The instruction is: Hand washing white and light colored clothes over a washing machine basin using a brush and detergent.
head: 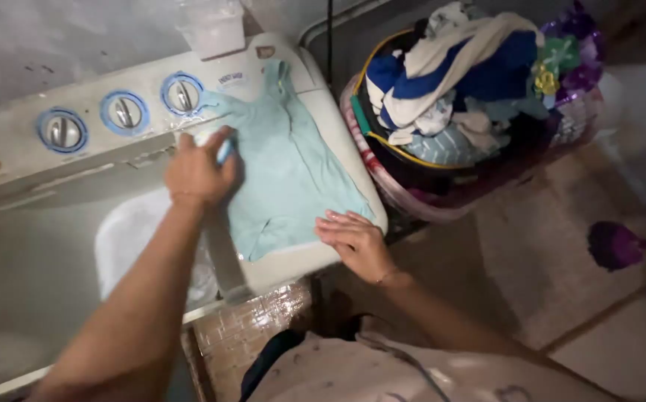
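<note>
**Scrubbing a garment flat on the washer lid**

We stand at a white twin-tub washing machine (55, 223) with three blue-ringed dials, and its closed lid under our hands carries the work. Beyond the right hand, on the tiled floor, sits a pink plastic laundry basket (412, 197) heaped with blue, white and purple clothes. Spread flat on the lid between our hands lies a pale teal cotton garment (289, 175), its neck end toward the dials.

Our left hand (198, 171) is closed in a fist around a small white-and-blue object (222, 149), probably a brush or soap bar, pressed on the garment's upper left edge. Our right hand (354, 240) lies open, fingers flat, pinning the lower right corner and gripping nothing.

We judge the step to be scrubbing in progress. The next stroke calls for firm pinning by the right hand so the cloth stays taut and does not bunch.
</note>
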